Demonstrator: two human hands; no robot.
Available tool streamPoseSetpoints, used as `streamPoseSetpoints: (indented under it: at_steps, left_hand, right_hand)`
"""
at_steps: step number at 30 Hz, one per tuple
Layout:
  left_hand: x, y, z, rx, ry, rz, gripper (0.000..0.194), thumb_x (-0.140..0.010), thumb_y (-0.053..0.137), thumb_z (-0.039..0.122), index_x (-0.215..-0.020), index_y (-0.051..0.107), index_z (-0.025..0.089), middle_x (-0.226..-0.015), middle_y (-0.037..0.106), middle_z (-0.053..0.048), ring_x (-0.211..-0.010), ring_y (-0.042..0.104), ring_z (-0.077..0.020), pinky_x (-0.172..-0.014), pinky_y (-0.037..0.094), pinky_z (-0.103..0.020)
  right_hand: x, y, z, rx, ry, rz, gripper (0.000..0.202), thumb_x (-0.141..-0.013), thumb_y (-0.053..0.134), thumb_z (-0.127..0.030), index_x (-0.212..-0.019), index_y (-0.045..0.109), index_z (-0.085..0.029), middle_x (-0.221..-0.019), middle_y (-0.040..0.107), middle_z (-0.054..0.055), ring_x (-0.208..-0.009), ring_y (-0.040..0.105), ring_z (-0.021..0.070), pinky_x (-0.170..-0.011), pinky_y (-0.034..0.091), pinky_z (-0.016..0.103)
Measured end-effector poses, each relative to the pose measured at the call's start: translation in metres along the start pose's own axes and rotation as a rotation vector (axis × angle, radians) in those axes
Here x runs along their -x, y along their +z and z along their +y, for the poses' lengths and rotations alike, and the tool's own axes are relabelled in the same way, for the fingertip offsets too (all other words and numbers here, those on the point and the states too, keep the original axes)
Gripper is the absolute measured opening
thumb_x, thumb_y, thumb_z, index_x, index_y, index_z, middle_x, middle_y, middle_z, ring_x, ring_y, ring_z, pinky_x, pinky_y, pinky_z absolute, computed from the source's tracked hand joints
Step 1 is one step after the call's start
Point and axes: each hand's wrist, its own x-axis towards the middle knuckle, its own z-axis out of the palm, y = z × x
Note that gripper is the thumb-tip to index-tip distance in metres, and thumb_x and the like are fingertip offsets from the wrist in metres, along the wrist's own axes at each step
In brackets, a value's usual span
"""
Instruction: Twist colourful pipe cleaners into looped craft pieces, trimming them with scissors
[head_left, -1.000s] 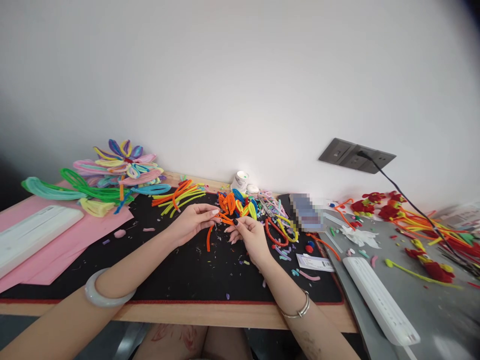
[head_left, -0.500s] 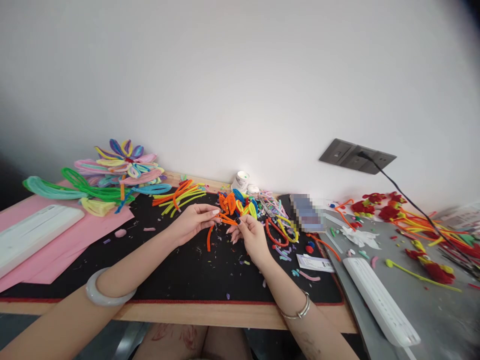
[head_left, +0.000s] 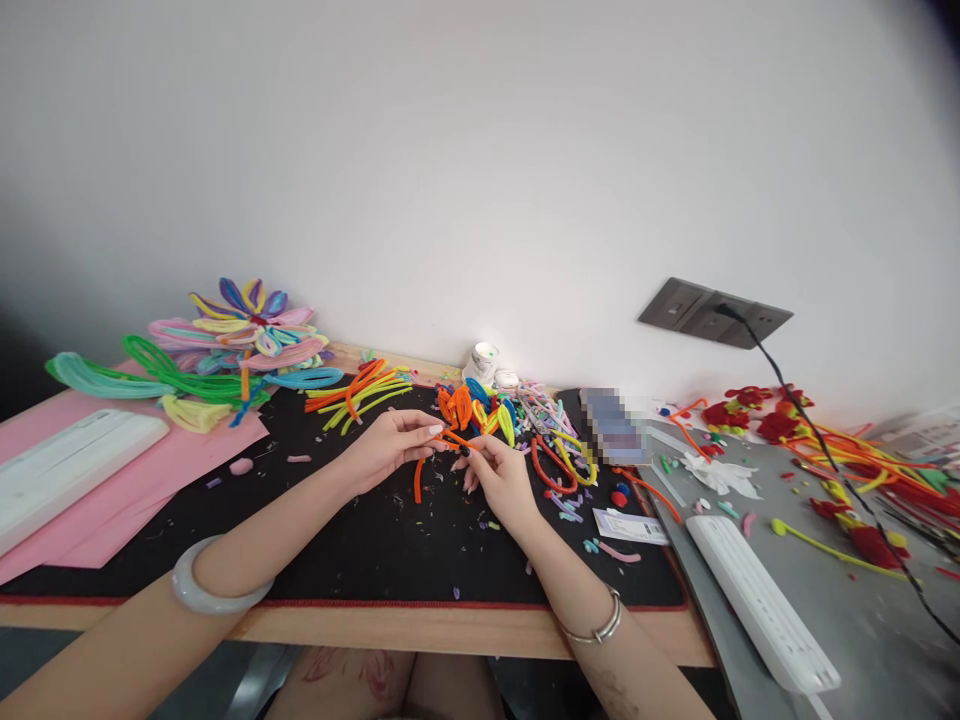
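Over the middle of the black mat point(head_left: 330, 550), my left hand point(head_left: 394, 447) pinches an orange pipe cleaner point(head_left: 452, 437) between thumb and fingers. My right hand point(head_left: 497, 475) grips the same orange piece from the other side, close to the left fingertips. One orange end point(head_left: 418, 482) hangs down below the left hand. Just behind the hands lies a heap with orange pipe cleaner loops point(head_left: 456, 408) and yellow and blue ones. To the left, a bundle of yellow and orange pipe cleaners point(head_left: 360, 393) rests on the mat.
A pipe cleaner flower point(head_left: 255, 320) and green loops stand at the back left by pink sheets point(head_left: 232, 450). A phone point(head_left: 615, 425), a white cup point(head_left: 484, 362) and scattered scraps lie behind and right. On the grey table, a white power strip point(head_left: 761, 600) and red figures point(head_left: 739, 410).
My right fingers have shifted slightly left and down along the orange pipe cleaner, closer to the left hand. The black cable at the right has swung lower.
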Motion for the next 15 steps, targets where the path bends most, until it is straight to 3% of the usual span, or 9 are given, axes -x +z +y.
streamPoseSetpoints:
  at_steps: [4, 10, 15]
  left_hand:
    - [0.0021, 0.0015, 0.0007, -0.046, 0.021, -0.04, 0.023, -0.069, 0.071, 0.03, -0.084, 0.064, 0.016, -0.076, 0.068, -0.003, -0.075, 0.066, -0.0119, -0.065, 0.052, -0.017]
    - [0.0032, 0.0043, 0.0017, -0.2, 0.127, -0.072, 0.032, -0.07, 0.068, 0.035, -0.095, 0.062, 0.015, -0.077, 0.068, -0.004, -0.071, 0.064, -0.0137, -0.066, 0.053, -0.024]
    - [0.0022, 0.004, 0.0011, -0.285, 0.155, -0.086, 0.027, -0.073, 0.064, 0.038, -0.086, 0.062, 0.014, -0.071, 0.067, -0.004, -0.071, 0.064, -0.0153, -0.068, 0.053, -0.028]
  right_hand:
    - [0.0015, -0.0021, 0.0018, 0.088, -0.041, -0.018, 0.023, -0.086, 0.043, -0.036, -0.077, 0.055, -0.018, -0.064, 0.062, 0.001, -0.043, 0.051, 0.0091, -0.044, 0.043, 0.021]
    - [0.0014, -0.0028, 0.0013, 0.035, -0.011, -0.022, 0.03, -0.088, 0.04, -0.039, -0.073, 0.054, -0.018, -0.059, 0.057, 0.0, -0.041, 0.049, 0.0089, -0.042, 0.04, 0.02]
    - [0.0006, -0.0018, 0.0019, -0.002, 0.005, -0.036, 0.032, -0.087, 0.04, -0.041, -0.072, 0.054, -0.017, -0.057, 0.057, 0.0, -0.04, 0.048, 0.008, -0.041, 0.039, 0.02]
